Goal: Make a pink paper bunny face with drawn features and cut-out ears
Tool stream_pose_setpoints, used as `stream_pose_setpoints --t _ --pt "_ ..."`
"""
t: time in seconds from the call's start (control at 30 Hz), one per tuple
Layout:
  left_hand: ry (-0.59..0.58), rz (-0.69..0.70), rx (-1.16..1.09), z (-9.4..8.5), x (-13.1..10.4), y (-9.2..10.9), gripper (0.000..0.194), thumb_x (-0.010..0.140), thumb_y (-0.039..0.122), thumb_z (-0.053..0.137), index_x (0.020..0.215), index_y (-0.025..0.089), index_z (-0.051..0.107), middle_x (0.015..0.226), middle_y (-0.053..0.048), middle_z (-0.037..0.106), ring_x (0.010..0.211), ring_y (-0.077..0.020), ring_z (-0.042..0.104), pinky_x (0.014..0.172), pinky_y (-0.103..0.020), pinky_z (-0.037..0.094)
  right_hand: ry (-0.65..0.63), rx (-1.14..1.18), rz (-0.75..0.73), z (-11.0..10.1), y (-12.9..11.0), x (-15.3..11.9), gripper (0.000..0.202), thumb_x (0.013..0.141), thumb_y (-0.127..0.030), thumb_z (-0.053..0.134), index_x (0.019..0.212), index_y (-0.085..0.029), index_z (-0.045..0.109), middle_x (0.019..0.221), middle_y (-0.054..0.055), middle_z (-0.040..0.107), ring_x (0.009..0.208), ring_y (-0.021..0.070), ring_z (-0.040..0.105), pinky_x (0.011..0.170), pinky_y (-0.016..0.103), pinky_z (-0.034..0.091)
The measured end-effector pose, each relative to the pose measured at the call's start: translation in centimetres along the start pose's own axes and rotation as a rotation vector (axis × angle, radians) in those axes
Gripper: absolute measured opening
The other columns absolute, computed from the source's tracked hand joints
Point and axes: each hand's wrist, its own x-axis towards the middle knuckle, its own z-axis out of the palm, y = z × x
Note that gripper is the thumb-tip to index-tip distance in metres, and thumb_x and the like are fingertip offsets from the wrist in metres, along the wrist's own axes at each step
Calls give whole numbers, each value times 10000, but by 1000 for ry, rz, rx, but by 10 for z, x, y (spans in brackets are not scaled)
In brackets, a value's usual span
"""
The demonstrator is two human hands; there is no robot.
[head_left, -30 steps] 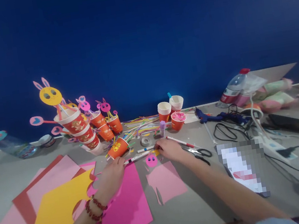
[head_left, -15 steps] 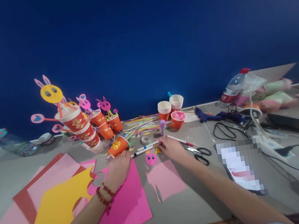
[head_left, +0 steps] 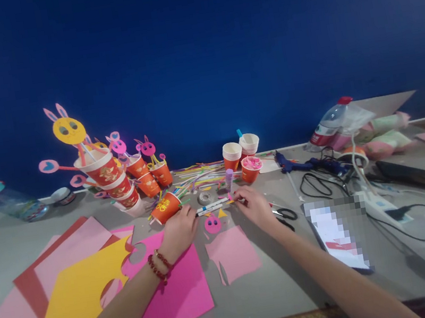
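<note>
My left hand [head_left: 183,227], with a beaded bracelet, has its fingers closed at the left end of white marker pens [head_left: 211,207] lying side by side on the table. My right hand [head_left: 252,203] is just past their other end, fingers bent together. What it pinches is hidden; a bit of red shows behind the hand. A purple glue stick [head_left: 229,178] stands by its fingertips. Between the hands and me lie a pink paper face [head_left: 212,224] with two eyes and a cut light pink sheet [head_left: 233,255]. A tape roll [head_left: 204,198] lies behind the pens.
Tipped on its side, an orange cup [head_left: 165,208] is close behind my left hand. Stacked cups with a yellow rabbit face [head_left: 69,130] rise at left, above coloured sheets [head_left: 70,294]. Scissors [head_left: 286,214], a phone [head_left: 338,241] and a blue glue gun [head_left: 294,162] lie at right.
My left hand has moved right along the pens, pushing their near ends rightward. The right hand has shifted slightly right, off the pens, and covers where a red-ended pen lay.
</note>
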Motion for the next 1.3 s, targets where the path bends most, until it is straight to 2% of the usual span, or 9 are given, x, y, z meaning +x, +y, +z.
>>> stream_pose_setpoints --t 0.2,0.33,0.4,0.5,0.57,0.77,0.93,1.13,1.3 --pt "16 59 -326 -9 -5 14 197 1004 288 465 1059 190 627 1081 -83 661 956 -222 652 815 -318 501 125 184 32 -5 -3 -8 125 858 -220 550 812 -200 664 889 55 677 786 202 653 673 300 521" --pt "-63 57 -586 -4 -6 33 272 1032 373 406 1118 197 594 969 -43 697 661 -126 646 597 -235 497 180 279 8 -6 -17 -22 121 883 -233 571 822 -208 672 893 53 689 836 209 671 711 312 538" --pt "-148 2 -908 0 -5 45 315 1023 433 405 1135 185 564 966 -50 696 587 -103 623 498 -207 450 205 324 -57 -7 -29 -32 110 890 -204 600 817 -218 681 876 43 693 847 207 674 748 326 539" --pt "-237 -101 -1362 3 -6 58 331 957 498 526 996 171 556 876 -36 671 504 -70 555 430 -178 363 210 315 -180 -11 -46 -48 137 886 -142 618 841 -235 707 884 39 708 845 201 679 777 338 541" --pt "-244 -118 -1433 4 -9 61 330 933 497 569 912 169 544 803 -11 644 477 -53 513 426 -167 346 177 302 -222 -13 -53 -58 160 883 -128 612 859 -244 720 899 47 720 839 204 685 763 341 548" --pt "-273 -72 -1300 0 -23 57 266 960 428 514 878 176 524 735 17 596 511 -78 536 477 -190 427 48 373 -44 -17 -61 -78 184 910 -188 531 915 -243 706 914 83 737 880 233 690 795 384 561" --pt "-285 123 -715 -14 -26 54 203 996 261 371 905 186 537 766 -4 626 659 -136 606 602 -238 464 -145 518 231 -20 -69 -75 137 903 -279 555 909 -198 665 847 63 713 740 189 667 677 297 540" --pt "-366 248 -505 -12 -27 51 130 937 184 486 914 194 614 855 -35 681 800 -201 625 703 -279 437 -459 371 247 -11 -73 -80 76 797 -194 602 839 -203 665 726 -12 684 617 136 573 570 230 415" --pt "-382 248 -465 -3 -32 52 150 963 191 478 954 197 628 902 -36 700 832 -193 645 729 -270 456 -484 343 308 -1 -71 -93 142 735 -118 582 833 -211 624 724 -28 681 637 138 587 575 217 405"
